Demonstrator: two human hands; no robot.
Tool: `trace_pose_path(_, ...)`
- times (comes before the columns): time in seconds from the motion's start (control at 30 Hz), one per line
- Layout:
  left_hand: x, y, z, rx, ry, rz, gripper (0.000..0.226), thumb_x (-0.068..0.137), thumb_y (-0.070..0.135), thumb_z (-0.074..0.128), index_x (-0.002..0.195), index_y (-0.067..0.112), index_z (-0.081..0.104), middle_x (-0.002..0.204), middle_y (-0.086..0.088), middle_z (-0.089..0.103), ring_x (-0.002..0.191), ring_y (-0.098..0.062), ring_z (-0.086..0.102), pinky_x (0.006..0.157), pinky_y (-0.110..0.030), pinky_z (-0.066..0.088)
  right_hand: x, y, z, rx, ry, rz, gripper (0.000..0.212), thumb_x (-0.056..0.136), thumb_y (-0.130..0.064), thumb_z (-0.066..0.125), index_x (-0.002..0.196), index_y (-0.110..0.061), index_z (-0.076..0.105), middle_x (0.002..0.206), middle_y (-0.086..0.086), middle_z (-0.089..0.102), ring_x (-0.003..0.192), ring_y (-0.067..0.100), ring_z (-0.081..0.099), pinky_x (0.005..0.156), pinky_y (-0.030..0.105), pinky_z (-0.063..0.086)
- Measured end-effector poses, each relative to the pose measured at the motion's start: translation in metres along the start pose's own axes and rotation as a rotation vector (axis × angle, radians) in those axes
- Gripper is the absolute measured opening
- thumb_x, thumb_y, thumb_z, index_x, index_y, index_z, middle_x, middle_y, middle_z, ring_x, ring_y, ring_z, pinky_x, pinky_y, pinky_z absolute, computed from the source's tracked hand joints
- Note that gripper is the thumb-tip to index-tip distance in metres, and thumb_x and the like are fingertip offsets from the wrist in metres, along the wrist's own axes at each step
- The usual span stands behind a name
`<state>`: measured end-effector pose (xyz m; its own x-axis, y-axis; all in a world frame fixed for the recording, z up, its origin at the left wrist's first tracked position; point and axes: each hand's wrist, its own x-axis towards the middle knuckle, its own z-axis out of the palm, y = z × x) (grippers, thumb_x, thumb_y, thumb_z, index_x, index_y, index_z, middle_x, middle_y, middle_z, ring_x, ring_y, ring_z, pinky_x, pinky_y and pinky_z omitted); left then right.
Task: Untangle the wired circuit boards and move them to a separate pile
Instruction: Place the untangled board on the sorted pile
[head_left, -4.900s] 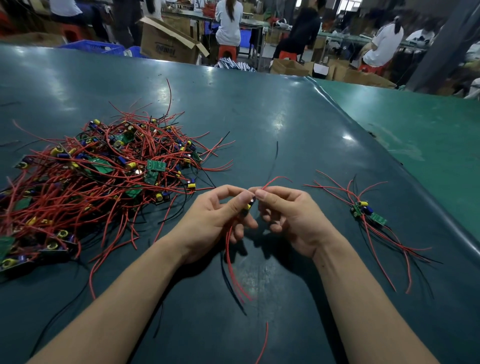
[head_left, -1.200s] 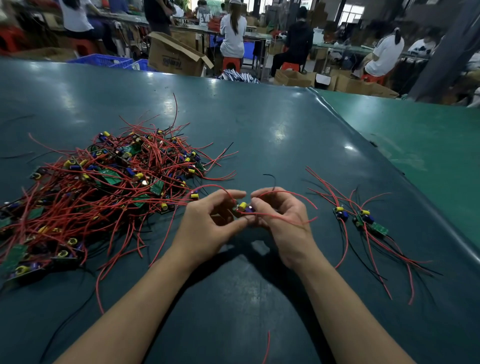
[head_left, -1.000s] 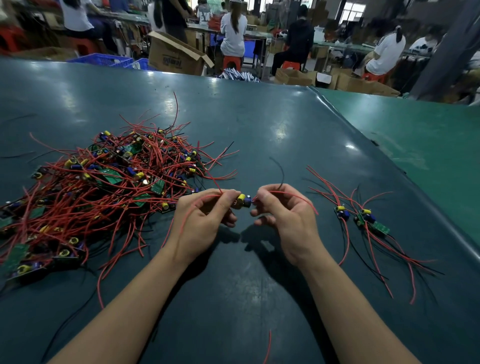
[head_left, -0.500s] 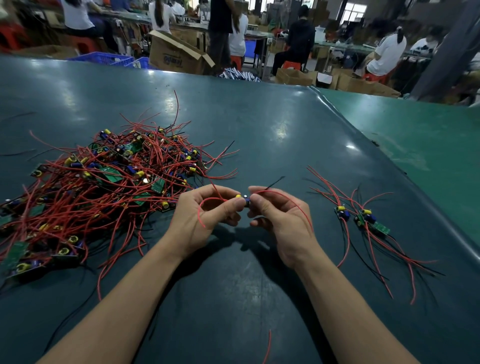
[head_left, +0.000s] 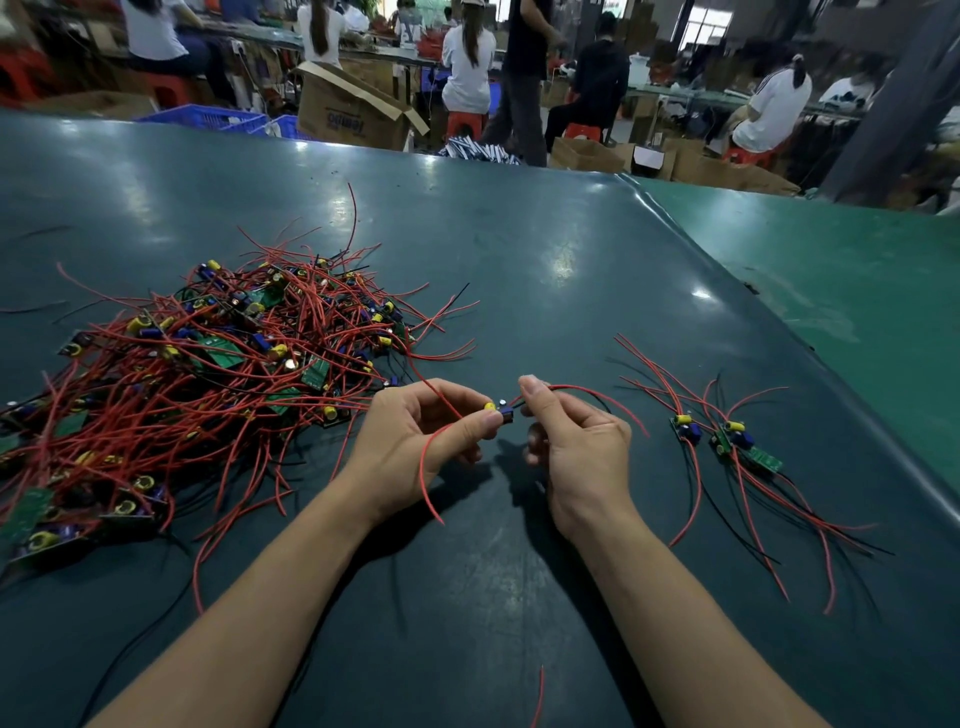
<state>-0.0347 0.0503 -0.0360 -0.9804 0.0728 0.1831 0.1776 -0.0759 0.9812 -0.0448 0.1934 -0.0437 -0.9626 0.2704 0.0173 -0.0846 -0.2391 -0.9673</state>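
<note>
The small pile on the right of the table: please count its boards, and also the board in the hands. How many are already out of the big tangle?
Boards in the small pile: 2
Board pinched between the left hand and the right hand: 1
Total: 3

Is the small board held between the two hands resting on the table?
No: both hands hold the small board up above the table.

Both forearms reach forward; left hand (head_left: 415, 441) and right hand (head_left: 576, 441) pinch with curled fingers, close together.
</note>
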Motion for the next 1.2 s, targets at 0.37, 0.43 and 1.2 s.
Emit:
trace_pose_path(0.37, 0.001, -0.003, -0.001, 0.039, -0.017, 0.003, 0.013, 0.075, 0.011, 0.078, 0.083, 0.003, 0.072, 0.066, -0.008, 0.071, 0.049, -0.012, 0.060, 0.047, -0.019, 0.048, 0.005, -0.002, -0.005, -0.056, 0.113, -0.085, 0.020, 0.092, -0.004, 0.065, 0.087, -0.022, 0.071, 0.071, -0.003, 0.065, 0.045, 0.003, 0.049, 0.038, 0.018, 0.040)
trace_pose_path(0.43, 0.001, -0.003, -0.002, 0.030, -0.015, 0.001, 0.019, 0.072, 0.016, 0.078, 0.084, 0.004, 0.072, 0.067, -0.008, 0.071, 0.049, -0.013, 0.060, 0.047, -0.020, 0.048, 0.008, -0.004, -0.007, 0.013, 0.134, -0.048, 0.017, 0.092, -0.005, 0.065, 0.100, -0.018, 0.071, 0.065, -0.005, 0.067, 0.045, 0.005, 0.049, 0.037, 0.019, 0.040)
trace_pose_path(1.2, -0.002, 0.000, -0.002, 0.010, -0.044, -0.002, 0.011, 0.078, 0.007, 0.076, 0.086, 0.001, 0.072, 0.067, -0.008, 0.071, 0.049, -0.013, 0.057, 0.046, -0.020, 0.047, 0.024, -0.013, -0.027, -0.013, 0.312, -0.171, 0.015, 0.099, -0.010, 0.049, 0.089, -0.017, 0.057, 0.051, 0.001, 0.064, 0.031, 0.010, 0.040, 0.033, 0.018, 0.032)
